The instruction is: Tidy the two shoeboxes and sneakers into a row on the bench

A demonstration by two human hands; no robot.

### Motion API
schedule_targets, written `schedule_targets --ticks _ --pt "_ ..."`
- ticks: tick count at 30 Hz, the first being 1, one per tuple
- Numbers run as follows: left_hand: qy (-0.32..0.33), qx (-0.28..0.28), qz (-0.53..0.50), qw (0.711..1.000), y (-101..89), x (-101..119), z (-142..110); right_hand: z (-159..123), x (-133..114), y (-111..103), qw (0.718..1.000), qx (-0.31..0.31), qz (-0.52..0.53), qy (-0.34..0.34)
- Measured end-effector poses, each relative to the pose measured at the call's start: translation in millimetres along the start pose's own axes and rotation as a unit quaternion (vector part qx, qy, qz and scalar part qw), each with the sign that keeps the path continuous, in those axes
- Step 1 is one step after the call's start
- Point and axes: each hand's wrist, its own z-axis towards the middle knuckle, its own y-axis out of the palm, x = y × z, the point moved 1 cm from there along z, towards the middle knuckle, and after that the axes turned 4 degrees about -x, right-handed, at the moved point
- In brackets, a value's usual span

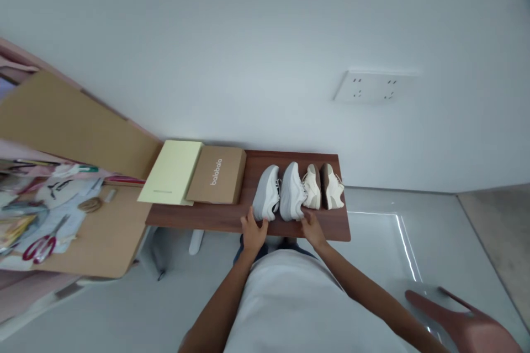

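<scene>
Two pale grey sneakers, the left one (264,194) and the right one (291,193), stand side by side on a dark wood tabletop (219,216), heels towards me. My left hand (253,233) is at the left sneaker's heel, its thumb and fingers spread around the heel's left corner and apparently touching it. At the right sneaker's heel is my right hand (313,230), fingertips against or very close to its right side, fingers apart. To the right lie two smaller cream-and-brown shoes, one (312,187) beside the other (333,188), their brown soles turned towards each other.
A brown shoebox (216,174) and a pale yellow box (171,171) rest at the table's left. Further left, a cluttered desk (111,231) holds red-handled scissors (41,247) and a twine coil (90,204). A wall (256,66) stands behind; a pink chair (472,320) is lower right.
</scene>
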Motion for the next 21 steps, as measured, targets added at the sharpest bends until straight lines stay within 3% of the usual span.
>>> schedule_targets --ticks 3,5,8,10,12,15,18,21 --pt "-0.018 -0.005 -0.059 0.998 -22.5 -5 14 -8 -24 -3 0.993 0.06 -0.06 -0.084" --pt "-0.025 0.063 -0.079 0.995 -49.8 -15 28 -14 -41 12 0.991 0.046 -0.049 -0.12" --pt "-0.034 0.202 -0.045 0.978 -105.1 -38 58 -25 -64 69 0.99 -0.056 -0.026 -0.129" --pt "-0.031 0.24 -0.005 0.97 -143.8 -52 84 -30 -77 126 0.983 -0.128 -0.034 -0.129" --pt "-0.008 0.205 0.016 0.979 -176.0 -61 112 -30 -89 188 0.979 -0.148 -0.063 -0.122" --pt "0.02 0.097 0.012 0.995 -204.1 -61 150 -18 -101 261 0.986 -0.105 -0.087 -0.098" --pt "0.011 0.039 0.02 0.999 -212.4 -54 174 -1 -100 293 0.993 -0.084 -0.067 -0.042" --pt "-0.005 0.025 0.066 0.997 -216.4 -48 185 8 -90 299 0.998 -0.065 0.003 -0.028"
